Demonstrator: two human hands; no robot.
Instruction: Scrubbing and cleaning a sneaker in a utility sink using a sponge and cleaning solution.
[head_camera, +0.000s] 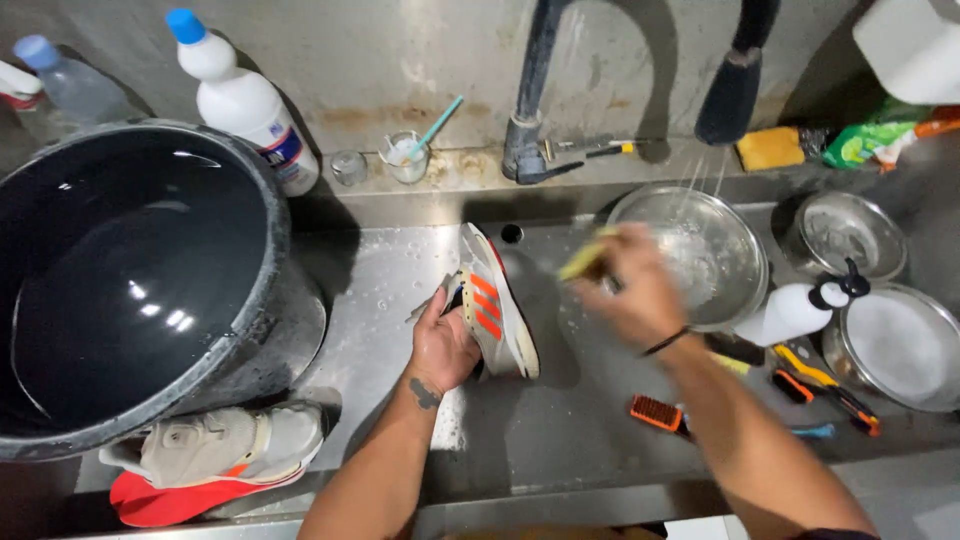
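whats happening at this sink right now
A person stands at a steel sink counter cleaning a sneaker. The left hand holds a grey sneaker with orange stripes on its side, sole facing right. The right hand, blurred with motion, grips a yellowish brush by the shoe. The matching sneaker lies at the counter's front left, beside a large black bucket of water. Metal bowls and more brushes sit to the right.

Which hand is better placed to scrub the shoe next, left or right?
Right, probably. The right hand holds a yellow-handled brush just beside the shoe, while the left hand is occupied gripping the shoe on edge in the sink.
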